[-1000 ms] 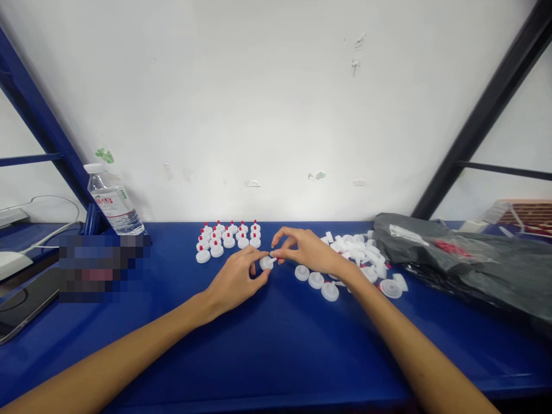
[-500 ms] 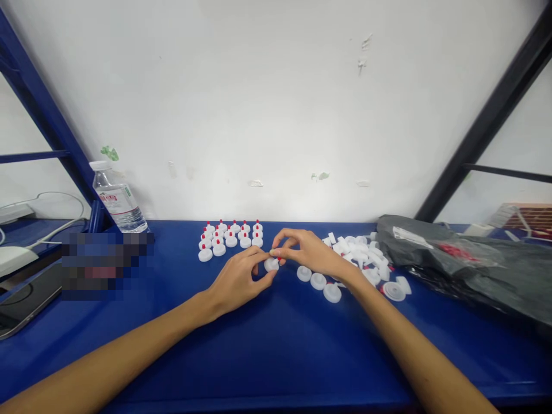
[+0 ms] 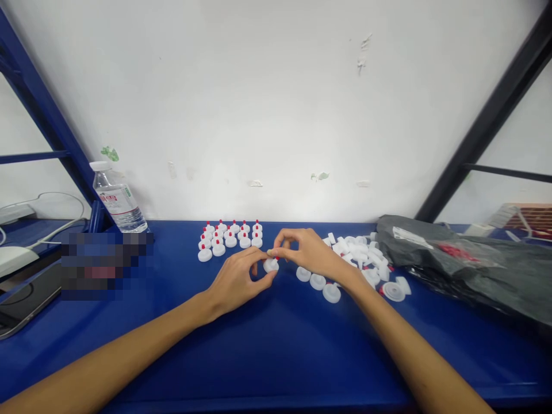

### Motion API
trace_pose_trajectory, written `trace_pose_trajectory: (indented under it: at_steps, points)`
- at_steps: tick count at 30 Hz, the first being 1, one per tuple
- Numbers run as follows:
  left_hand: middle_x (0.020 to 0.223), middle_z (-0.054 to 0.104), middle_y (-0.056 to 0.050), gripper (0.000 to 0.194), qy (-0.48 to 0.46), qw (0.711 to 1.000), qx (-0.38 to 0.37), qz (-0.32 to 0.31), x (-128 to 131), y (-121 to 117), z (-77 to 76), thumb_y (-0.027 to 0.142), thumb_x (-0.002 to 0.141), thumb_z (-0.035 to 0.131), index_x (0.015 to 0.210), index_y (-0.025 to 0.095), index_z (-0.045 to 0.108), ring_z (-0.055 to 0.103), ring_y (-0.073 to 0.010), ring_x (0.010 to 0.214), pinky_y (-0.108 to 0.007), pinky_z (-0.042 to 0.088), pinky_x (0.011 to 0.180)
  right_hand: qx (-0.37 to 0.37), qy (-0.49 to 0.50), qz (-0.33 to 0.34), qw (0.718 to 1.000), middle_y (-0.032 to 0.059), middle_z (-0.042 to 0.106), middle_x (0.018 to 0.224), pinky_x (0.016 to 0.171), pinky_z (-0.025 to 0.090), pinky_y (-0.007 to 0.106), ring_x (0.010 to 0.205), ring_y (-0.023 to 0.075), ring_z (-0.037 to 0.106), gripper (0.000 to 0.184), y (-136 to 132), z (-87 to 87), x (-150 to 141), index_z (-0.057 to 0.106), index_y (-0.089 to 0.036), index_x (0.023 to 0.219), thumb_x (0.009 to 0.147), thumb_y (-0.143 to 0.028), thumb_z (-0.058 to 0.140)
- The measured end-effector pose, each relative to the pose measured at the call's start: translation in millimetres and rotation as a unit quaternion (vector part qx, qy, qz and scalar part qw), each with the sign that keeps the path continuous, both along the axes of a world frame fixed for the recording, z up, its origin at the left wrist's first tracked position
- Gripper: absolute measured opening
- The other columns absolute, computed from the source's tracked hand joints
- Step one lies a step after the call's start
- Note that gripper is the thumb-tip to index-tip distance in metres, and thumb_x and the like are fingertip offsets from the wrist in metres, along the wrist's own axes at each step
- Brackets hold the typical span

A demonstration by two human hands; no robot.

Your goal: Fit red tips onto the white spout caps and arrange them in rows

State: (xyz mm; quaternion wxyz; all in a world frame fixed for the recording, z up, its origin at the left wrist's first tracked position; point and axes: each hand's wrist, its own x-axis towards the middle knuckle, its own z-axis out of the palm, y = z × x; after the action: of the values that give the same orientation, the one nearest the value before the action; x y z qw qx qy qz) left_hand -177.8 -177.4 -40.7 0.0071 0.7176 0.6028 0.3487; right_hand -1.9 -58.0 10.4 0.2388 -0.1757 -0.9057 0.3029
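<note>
A white nozzle cap (image 3: 270, 265) is held by its round base between the thumb and fingers of my left hand (image 3: 236, 280). My right hand (image 3: 311, 251) reaches in from the other side, its thumb and forefinger pinched at the small red tip (image 3: 277, 258) on the cap's nozzle. The fingertips partly hide that tip. Left of the hands, several white caps with red tips (image 3: 218, 249) stand upright in rows near the wall. Just below my right hand, a few more white caps (image 3: 318, 282) lie in a slanting line.
A heap of loose white caps (image 3: 357, 253) with some red bits lies right of my right hand. Beyond it is a dark plastic bag (image 3: 487, 270). A water bottle (image 3: 121, 201) and a phone (image 3: 30, 299) are on the left of the blue table (image 3: 276, 356).
Both hands stay nearly in place around the same cap. The right fingers have shifted very slightly at the red tip.
</note>
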Motion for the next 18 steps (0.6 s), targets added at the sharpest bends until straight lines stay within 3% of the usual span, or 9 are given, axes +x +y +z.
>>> trace_pose_trajectory:
  at_steps: [8, 18]
  points:
    - [0.083, 0.067, 0.001, 0.021, -0.026, 0.999, -0.019, 0.004, 4.0, -0.6, 3.3, 0.031, 0.090, 0.063, 0.108, 0.022, 0.069, 0.059, -0.0131, 0.064, -0.028, 0.045, 0.065, 0.072, -0.019, -0.050, 0.996, -0.0026, 0.070, 0.068, 0.062, 0.035, 0.027, 0.059, 0.0123, 0.056, 0.024, -3.2, 2.0, -0.3, 0.068, -0.022, 0.083, 0.093, -0.044, 0.063]
    - [0.082, 0.072, 0.001, 0.025, -0.029, 0.999, -0.041, 0.021, 6.0, -2.0, 6.2, 0.035, 0.090, 0.061, 0.111, 0.022, 0.069, 0.063, -0.0143, 0.063, -0.028, 0.048, 0.067, 0.056, 0.026, -0.052, 0.997, -0.0045, 0.062, 0.062, 0.059, 0.035, 0.026, 0.056, 0.0111, 0.051, 0.028, -5.0, 5.7, 1.3, 0.067, -0.021, 0.079, 0.095, -0.043, 0.060]
